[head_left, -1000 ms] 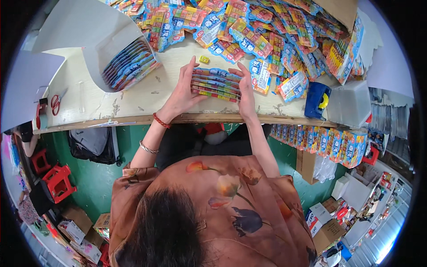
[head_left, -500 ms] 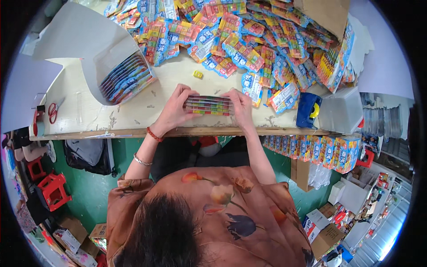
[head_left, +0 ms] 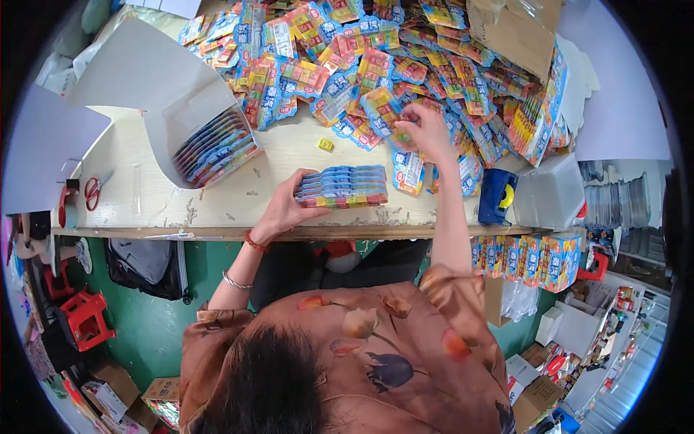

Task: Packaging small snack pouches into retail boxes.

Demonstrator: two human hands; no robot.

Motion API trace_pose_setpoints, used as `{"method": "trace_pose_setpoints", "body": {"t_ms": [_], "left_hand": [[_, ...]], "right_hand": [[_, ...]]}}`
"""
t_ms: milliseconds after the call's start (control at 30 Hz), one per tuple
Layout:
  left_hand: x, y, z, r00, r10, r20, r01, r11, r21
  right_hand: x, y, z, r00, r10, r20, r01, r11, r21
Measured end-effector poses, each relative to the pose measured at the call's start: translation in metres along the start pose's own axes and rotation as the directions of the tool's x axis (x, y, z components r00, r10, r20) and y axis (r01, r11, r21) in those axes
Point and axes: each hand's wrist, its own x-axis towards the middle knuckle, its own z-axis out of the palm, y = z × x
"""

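My left hand (head_left: pixel 285 208) grips one end of a stack of colourful blister packs (head_left: pixel 343 186), held together on edge near the table's front edge. Further off to the right, my right hand (head_left: pixel 429 136) is closed with its fingertips on a single blister pack (head_left: pixel 380 112) at the near side of the loose heap (head_left: pixel 329 69). Its fingers cover part of that pack. Between the heap and the stack lies a small yellow block (head_left: pixel 326 145). On the left, an open white box (head_left: pixel 160 129) holds a row of similar packs (head_left: pixel 213 148).
A blue tape dispenser (head_left: pixel 497 197) and a translucent plastic bin (head_left: pixel 553 192) stand at the table's right. Red-handled scissors (head_left: pixel 93 192) lie at the left. A brown cardboard piece (head_left: pixel 513 36) covers part of the heap. Filled display boxes (head_left: pixel 531 259) line up below the table's right edge.
My right hand has left the stack and reached out to a pack in the heap. The stack stays in my left hand, now tilted so its blue upper edges show.
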Motion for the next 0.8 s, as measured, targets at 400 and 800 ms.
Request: {"method": "trace_pose_setpoints", "body": {"t_ms": [400,800], "left_hand": [[-0.018,-0.017,-0.016,0.986,0.074,-0.147,-0.075,0.997,-0.003],[-0.025,-0.004,-0.023,0.961,0.277,-0.007,-0.235,0.827,0.51]], "right_hand": [[-0.051,-0.002,0.053,0.989,-0.022,0.146,-0.007,0.98,0.198],[0.028,0.005,0.068,0.943,0.231,-0.24,-0.035,0.785,0.618]]}}
